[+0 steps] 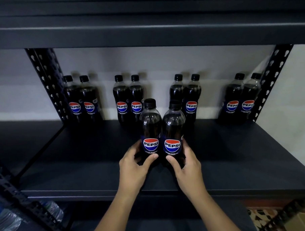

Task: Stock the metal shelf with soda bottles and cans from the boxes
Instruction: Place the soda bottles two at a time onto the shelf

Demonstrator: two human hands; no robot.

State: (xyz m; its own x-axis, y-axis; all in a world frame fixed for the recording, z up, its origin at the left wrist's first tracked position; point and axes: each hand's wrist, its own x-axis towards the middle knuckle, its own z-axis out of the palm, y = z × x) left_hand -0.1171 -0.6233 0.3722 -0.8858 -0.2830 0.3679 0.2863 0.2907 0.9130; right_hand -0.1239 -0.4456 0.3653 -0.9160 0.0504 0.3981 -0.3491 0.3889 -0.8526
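Observation:
Two Pepsi Zero Sugar bottles stand upright side by side on the dark metal shelf (237, 164), labels facing me. My left hand (133, 168) grips the base of the left bottle (150, 127), thumb across its front. My right hand (187, 168) grips the base of the right bottle (173, 130) the same way. Along the back of the shelf stand four pairs of the same bottles: far left (82, 99), left of centre (128, 99), right of centre (189, 96), partly hidden by the held bottles, and far right (241, 97).
An upper shelf board (144, 32) hangs low overhead. Perforated uprights stand at the back left (47, 81) and back right (272, 82). Clear water bottles (7, 221) lie on the lower left level. A cardboard box corner (303, 222) shows bottom right.

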